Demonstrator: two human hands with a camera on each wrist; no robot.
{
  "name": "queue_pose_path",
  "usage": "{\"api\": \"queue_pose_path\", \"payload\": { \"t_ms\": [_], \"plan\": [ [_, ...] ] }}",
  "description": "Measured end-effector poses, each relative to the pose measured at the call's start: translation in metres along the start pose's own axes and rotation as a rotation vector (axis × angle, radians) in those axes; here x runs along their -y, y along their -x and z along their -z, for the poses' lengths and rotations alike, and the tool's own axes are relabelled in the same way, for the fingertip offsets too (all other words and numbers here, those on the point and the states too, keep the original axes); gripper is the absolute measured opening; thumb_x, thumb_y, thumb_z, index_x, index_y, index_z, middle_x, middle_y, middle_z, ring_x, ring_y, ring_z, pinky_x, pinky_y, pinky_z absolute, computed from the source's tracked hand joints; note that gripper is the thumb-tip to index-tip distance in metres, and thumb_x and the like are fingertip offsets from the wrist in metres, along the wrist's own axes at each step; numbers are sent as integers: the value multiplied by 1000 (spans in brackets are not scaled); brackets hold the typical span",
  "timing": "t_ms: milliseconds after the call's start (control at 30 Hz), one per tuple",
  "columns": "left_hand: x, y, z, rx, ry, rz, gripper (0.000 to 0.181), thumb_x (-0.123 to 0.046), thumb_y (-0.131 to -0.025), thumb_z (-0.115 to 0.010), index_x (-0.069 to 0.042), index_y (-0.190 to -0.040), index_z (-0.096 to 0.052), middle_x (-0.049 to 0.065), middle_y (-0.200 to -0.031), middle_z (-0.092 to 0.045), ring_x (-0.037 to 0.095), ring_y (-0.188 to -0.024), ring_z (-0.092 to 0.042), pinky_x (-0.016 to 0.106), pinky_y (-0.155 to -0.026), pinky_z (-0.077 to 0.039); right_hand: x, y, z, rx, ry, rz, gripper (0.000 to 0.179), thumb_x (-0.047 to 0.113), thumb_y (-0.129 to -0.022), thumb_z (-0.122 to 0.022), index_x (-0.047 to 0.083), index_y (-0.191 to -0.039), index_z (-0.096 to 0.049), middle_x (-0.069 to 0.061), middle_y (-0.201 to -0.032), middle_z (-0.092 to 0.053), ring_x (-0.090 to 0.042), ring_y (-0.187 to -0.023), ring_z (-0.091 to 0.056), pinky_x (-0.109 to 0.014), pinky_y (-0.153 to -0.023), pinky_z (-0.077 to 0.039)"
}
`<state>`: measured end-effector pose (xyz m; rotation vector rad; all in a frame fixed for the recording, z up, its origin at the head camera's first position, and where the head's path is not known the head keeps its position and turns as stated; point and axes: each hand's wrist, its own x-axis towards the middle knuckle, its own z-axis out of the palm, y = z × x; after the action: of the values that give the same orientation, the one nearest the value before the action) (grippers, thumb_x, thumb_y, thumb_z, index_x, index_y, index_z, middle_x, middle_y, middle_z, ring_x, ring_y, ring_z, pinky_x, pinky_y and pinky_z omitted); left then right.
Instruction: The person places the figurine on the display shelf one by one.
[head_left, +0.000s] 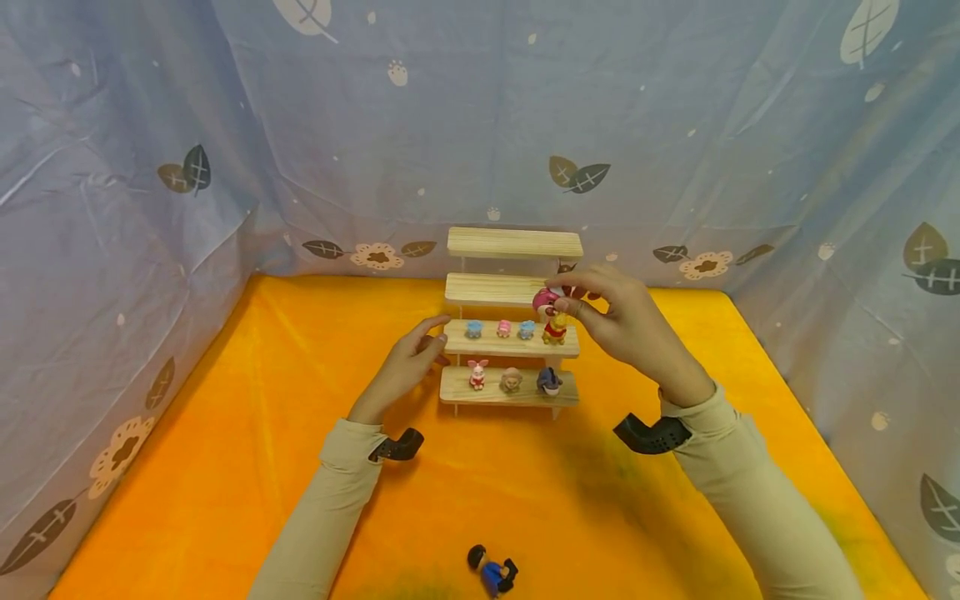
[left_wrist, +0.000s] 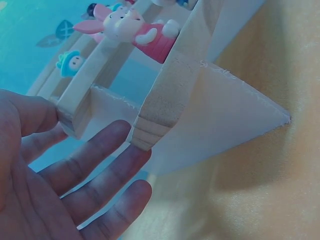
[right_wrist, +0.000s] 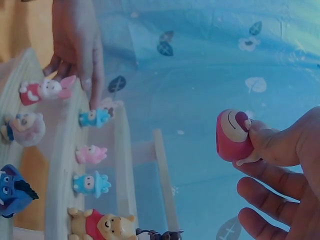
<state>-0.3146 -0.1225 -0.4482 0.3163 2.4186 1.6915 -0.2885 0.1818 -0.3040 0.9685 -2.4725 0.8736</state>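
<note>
My right hand is above the right side of a tiered wooden shelf. Its thumb and index finger pinch a small pink bear figurine with a pale muzzle, while the other fingers are spread. Just below it on the third step down stands a yellow bear figurine in a red shirt. At the shelf's left end is my left hand, fingers extended, thumb and fingertips touching the step ends. A pink-eared pig figurine sits near those fingers.
Two blue figurines and a pink one share the yellow bear's step. On the lowest step are a tan figurine and a blue donkey. A dark-haired figure in blue lies at the front of the orange cloth.
</note>
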Motion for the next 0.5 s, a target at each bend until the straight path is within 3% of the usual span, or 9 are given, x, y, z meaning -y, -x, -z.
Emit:
{"api": "queue_pose_path", "payload": {
  "t_ms": [233,500],
  "plan": [
    [-1,0,0,4,-1,2,48,-23,-110,-44,-11,-156,-39,30,-117,-67,42,-101,-69,56,-81,-56,-2,-8,4,26,2,-42,29,6,-97,-67,10,-126,-71,-7,-114,-73,-16,-85,-56,-32,-77,-48],
    [-2,4,0,-18,-20,-18,47,-32,-109,-47,-18,-154,-43,23,-115,-70,34,-98,-71,51,-75,-58,-8,-28,9,30,-9,-86,25,11,-100,-63,8,-124,-72,-11,-101,-70,-23,-88,-54,-43,-85,-47]
  ]
}}
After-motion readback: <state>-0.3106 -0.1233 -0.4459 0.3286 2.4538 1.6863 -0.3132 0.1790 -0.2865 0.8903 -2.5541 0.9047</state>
